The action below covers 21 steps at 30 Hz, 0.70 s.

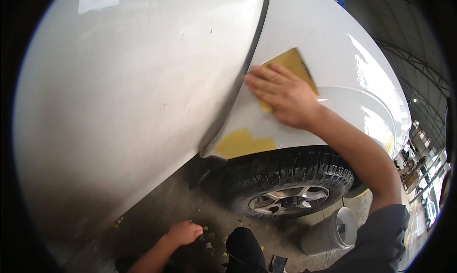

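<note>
Sandpaper [296, 65] beneath the right grip [288, 96]

Grey floor [281, 235] (pale scraps [208, 245] on it) under a dark roof [373, 11] with trusses [419, 63].

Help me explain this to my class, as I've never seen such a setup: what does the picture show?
There's no machine, just a person's bare hands. A wide fisheye camera on their head looks down, so straight edges bend. The right hand lies over a yellowish sheet, perhaps sandpaper, on a white car fender. Lower on that fender is a yellow patch, above the wheel. The left hand is away from the car, with nothing visibly held.
</note>
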Each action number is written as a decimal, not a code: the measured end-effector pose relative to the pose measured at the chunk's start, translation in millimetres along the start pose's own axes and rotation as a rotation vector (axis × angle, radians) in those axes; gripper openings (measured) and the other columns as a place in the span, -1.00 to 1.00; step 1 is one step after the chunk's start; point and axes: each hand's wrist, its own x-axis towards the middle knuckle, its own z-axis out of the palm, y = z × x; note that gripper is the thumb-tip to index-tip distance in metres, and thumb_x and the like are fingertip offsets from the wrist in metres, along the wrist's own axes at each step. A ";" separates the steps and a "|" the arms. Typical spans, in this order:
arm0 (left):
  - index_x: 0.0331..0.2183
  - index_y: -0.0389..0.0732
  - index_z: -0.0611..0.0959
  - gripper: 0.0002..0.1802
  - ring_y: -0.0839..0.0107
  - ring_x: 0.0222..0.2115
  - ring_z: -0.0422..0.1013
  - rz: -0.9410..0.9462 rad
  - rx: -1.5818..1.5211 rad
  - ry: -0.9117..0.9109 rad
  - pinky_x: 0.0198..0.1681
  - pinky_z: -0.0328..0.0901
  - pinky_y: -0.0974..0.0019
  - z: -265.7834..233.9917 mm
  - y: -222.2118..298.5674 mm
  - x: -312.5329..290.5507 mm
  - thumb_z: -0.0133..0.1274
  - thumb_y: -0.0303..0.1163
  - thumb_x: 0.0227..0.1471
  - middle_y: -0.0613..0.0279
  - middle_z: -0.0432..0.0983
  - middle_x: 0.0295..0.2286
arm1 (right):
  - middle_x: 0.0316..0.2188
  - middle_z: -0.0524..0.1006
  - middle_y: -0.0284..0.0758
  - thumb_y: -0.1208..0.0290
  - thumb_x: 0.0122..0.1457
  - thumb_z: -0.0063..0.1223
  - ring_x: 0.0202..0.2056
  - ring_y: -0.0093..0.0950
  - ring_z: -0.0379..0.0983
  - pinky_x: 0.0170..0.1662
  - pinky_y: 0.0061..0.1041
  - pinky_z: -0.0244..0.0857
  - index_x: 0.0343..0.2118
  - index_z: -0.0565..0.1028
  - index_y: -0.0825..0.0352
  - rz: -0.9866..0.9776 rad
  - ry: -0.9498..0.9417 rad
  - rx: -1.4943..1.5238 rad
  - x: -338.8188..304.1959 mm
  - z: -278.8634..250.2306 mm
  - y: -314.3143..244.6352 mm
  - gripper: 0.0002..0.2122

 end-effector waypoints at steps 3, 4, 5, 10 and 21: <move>-0.37 0.05 0.72 -0.73 0.02 -0.30 0.61 -0.105 0.072 0.050 -0.26 0.49 -0.05 37.7 -53.7 -0.1 0.06 -0.05 0.21 0.15 0.67 -0.40 | 0.38 0.34 -0.43 0.53 0.22 -0.04 0.45 -0.46 0.10 0.53 -0.28 -0.12 0.28 0.46 0.18 -0.103 -0.036 0.029 12.8 5.4 -3.2 -0.49; -0.37 0.05 0.73 -0.73 0.01 -0.31 0.61 -0.115 0.106 0.025 -0.26 0.49 -0.06 29.6 -50.9 -2.0 0.07 -0.04 0.20 0.15 0.67 -0.40 | 0.38 0.34 -0.43 0.53 0.27 -0.10 0.45 -0.45 0.09 0.53 -0.27 -0.12 0.30 0.43 0.16 -0.120 -0.063 0.073 8.9 -0.7 17.5 -0.49; -0.37 0.05 0.73 -0.73 0.01 -0.31 0.61 -0.118 0.140 0.001 -0.27 0.49 -0.06 14.0 -40.7 -5.6 0.07 -0.04 0.20 0.14 0.67 -0.40 | 0.38 0.34 -0.47 0.56 0.26 -0.08 0.45 -0.46 0.10 0.53 -0.27 -0.13 0.30 0.44 0.09 -0.060 0.024 -0.016 -1.4 -9.1 42.7 -0.48; -0.38 0.05 0.73 -0.74 0.03 -0.32 0.61 -0.066 0.065 0.044 -0.29 0.49 -0.06 -13.4 5.5 -10.7 0.07 -0.05 0.20 0.16 0.67 -0.41 | 0.42 0.28 -0.41 0.55 0.24 -0.09 0.48 -0.46 0.00 0.54 -0.21 -0.20 0.29 0.44 0.19 0.084 0.086 -0.160 -12.1 -5.9 21.2 -0.48; -0.32 0.13 0.76 -0.77 0.06 -0.29 0.61 -0.183 0.146 0.017 -0.27 0.49 -0.07 -10.8 6.3 -13.4 0.08 -0.04 0.18 0.21 0.69 -0.38 | 0.36 0.37 -0.42 0.54 0.26 -0.10 0.45 -0.44 0.11 0.52 -0.27 -0.12 0.27 0.46 0.25 -0.005 0.001 -0.182 -7.5 -19.4 22.1 -0.51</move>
